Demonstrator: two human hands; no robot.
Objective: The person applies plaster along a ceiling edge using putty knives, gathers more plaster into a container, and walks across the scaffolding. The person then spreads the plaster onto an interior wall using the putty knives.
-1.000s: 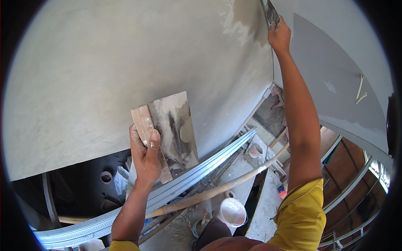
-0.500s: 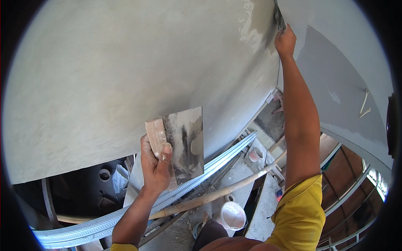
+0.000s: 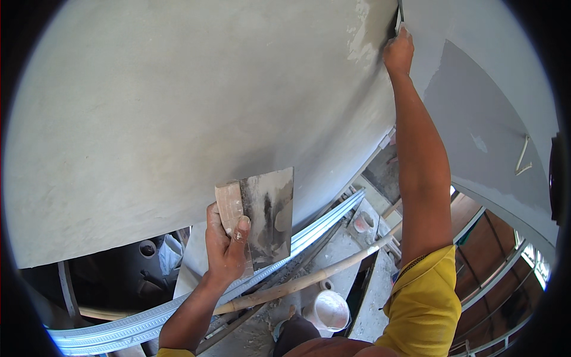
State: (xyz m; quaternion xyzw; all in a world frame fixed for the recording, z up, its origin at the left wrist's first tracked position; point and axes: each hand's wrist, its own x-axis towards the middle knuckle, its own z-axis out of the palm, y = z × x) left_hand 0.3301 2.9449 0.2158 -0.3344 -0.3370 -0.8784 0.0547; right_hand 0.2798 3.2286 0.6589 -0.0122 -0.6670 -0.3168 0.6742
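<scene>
My left hand [image 3: 226, 254] is closed round the pale wooden handle of a wide putty knife [image 3: 275, 205], thumb pressed on it. Its broad metal blade carries grey smears and lighter filler, and stands in front of the wall's lower part. High up at the right, my outstretched right hand [image 3: 399, 52] grips a narrow-looking putty knife [image 3: 399, 22], seen nearly edge-on. That tool is at the inside corner where the large plastered wall [image 3: 196, 113] meets the side wall [image 3: 488, 113]. Beside it, a ragged darker patch marks the plaster.
Below lie long metal profiles [image 3: 137, 324] and a bamboo pole [image 3: 297, 284] crossing the dusty boards. A white bucket [image 3: 331, 310] stands near my body, with a smaller bucket [image 3: 363, 222] farther off. Pale cable ends [image 3: 524, 156] stick out of the side wall. Metal railings are at the lower right.
My right hand has shifted slightly left and up along the corner, its tool turned more edge-on. My left hand and its putty knife have dropped a little and moved right.
</scene>
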